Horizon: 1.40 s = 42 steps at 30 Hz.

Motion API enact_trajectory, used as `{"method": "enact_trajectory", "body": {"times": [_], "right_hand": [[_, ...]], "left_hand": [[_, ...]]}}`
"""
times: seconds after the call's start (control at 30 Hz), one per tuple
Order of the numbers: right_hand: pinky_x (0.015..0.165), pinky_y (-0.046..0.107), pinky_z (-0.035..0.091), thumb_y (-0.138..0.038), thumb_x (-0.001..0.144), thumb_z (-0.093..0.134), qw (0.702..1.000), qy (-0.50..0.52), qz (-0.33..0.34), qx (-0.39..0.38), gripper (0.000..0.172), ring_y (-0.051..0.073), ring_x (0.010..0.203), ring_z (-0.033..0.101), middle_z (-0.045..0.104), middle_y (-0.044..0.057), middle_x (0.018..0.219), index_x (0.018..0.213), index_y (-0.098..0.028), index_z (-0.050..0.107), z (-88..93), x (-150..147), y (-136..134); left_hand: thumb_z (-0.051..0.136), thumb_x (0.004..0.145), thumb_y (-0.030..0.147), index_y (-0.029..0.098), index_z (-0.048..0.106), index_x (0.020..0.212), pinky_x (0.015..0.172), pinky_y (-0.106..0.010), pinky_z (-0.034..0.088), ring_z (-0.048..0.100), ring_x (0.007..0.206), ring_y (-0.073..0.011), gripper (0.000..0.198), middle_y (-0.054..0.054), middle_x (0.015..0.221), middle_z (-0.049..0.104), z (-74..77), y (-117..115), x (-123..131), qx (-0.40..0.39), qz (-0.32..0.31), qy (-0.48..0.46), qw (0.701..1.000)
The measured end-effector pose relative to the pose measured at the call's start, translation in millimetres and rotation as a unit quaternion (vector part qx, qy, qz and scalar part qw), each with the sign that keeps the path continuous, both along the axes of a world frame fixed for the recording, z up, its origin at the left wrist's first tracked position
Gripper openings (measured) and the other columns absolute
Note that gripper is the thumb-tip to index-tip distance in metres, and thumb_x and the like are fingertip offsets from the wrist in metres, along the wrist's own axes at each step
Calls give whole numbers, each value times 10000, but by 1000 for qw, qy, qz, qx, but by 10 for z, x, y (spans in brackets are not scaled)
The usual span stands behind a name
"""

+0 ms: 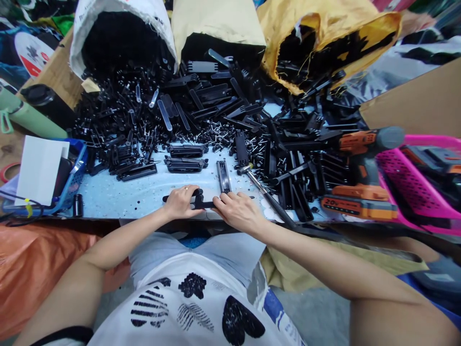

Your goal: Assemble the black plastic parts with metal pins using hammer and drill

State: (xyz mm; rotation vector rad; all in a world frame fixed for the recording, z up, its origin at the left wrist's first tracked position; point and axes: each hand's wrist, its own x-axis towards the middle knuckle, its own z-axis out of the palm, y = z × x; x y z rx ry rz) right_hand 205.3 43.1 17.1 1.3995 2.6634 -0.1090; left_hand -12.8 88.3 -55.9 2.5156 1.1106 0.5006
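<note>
Nearest, wearing a white shirt (194, 298) printed in black, above pale shorts (158, 252). At the near edge of the blue tabletop (108, 194), holding a black bar (207, 204) crosswise in both hands: with the left hand (182, 202), pinching it in a grip of thumb and fingers, a short end poking out past the knuckles; with the right hand (237, 209), pinching the other side, with fingers curled down over it. Cannot tell the exact placing of the right thumb. Just beyond the right fingertips, pointing away: a black channel piece (223, 175). Slanting beside the right hand, head away: a hammer (268, 194). Over to the left, near the edge: a small black cylinder (78, 205), next to a blue basket (75, 180) with a white card (41, 168) upright in it. Well to the right: an orange and black drill (363, 173) on its battery, beside a pink basket (410, 187). Past the left hand, side by side: two black folded assemblies (185, 165). Farther back, spread widely: a heap of black parts (108, 110), with silver fasteners (219, 134) scattered toward the middle. Farthest, mouths turned toward the heap, in a row: a white sack (162, 21), a cream bag (219, 21) and a yellow sack (284, 24).
</note>
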Motion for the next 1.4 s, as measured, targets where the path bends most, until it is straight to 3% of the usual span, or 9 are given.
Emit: {"method": "enact_trajectory", "body": {"times": [0.13, 0.33, 0.47, 0.63, 0.83, 0.97, 1.07, 1.23, 1.4], "right_hand": [[634, 287, 270, -426, 966, 271, 1000, 6, 1, -25, 383, 196, 772, 569, 627, 102, 882, 987, -187, 570, -30, 65, 61], [617, 255, 306, -519, 948, 265, 990, 51, -21, -131, 430, 178, 762, 613, 657, 65, 923, 1006, -194, 540, -352, 208, 212], [677, 250, 346, -503, 956, 252, 981, 93, -57, -159, 421, 182, 818, 620, 664, 62, 951, 1055, -206, 532, -572, 267, 238], [707, 257, 370, -507, 959, 208, 975, 129, -86, -161, 460, 186, 822, 619, 659, 60, 953, 1108, -218, 533, -638, 223, 292], [890, 333, 367, -532, 933, 279, 980, 167, -109, -19, 520, 234, 1064, 522, 577, 117, 1164, 1286, -184, 438, -614, 283, 209], [894, 375, 362, -436, 944, 258, 954, 120, -260, 86, 472, 275, 1088, 475, 531, 151, 1209, 1275, -154, 441, -670, 651, -50], [764, 405, 377, -409, 928, 267, 920, 15, -374, 114, 455, 322, 984, 486, 550, 191, 1118, 1219, -135, 486, -764, 889, -205], [709, 381, 344, -334, 926, 305, 903, -48, -409, 121, 369, 304, 910, 497, 575, 182, 926, 1089, -114, 551, -887, 993, -228], [652, 304, 362, -376, 929, 332, 887, 70, -448, 83, 371, 215, 800, 552, 580, 141, 1018, 1131, -139, 535, -859, 1010, -265]], "left_hand": [[578, 703, 658, 159, 477, 1166, 786, -355, 468, 608, 943, -271, 688, -109, 1025, 627, 72, 94, 37, -54, -13, 32, 998], [563, 735, 648, 158, 571, 1114, 871, -333, 429, 546, 1044, -260, 619, -105, 1068, 609, 276, 491, 95, -171, -147, 84, 971], [643, 714, 580, 174, 497, 1216, 935, -371, 410, 508, 1111, -262, 662, -116, 1186, 559, 347, 432, -151, -154, -133, 40, 978], [410, 926, 282, 182, 532, 1179, 903, -368, 450, 566, 1032, -213, 297, -92, 1100, 619, 239, 244, -440, -81, -71, 16, 994], [424, 923, 324, 168, 500, 1233, 933, -416, 445, 557, 1072, -239, 356, -111, 1142, 606, 186, 230, -443, -6, 0, 26, 1000], [454, 901, 369, 150, 474, 1261, 1022, -502, 359, 451, 1228, -289, 422, -147, 1219, 560, 200, -76, -181, 100, 84, -30, 991], [402, 917, 339, 166, 483, 1260, 1068, -543, 281, 373, 1301, -286, 393, -141, 1271, 534, 130, -303, 276, 141, -10, -29, 990], [362, 903, 114, 84, 540, 1184, 1066, -535, 265, 470, 1208, -272, 333, -185, 1198, 573, -93, -217, 971, 178, -25, 68, 981], [348, 930, 117, 102, 582, 1094, 925, -407, 394, 584, 920, -196, 286, -110, 960, 642, -219, -125, 1093, 188, -15, 104, 977]]}}
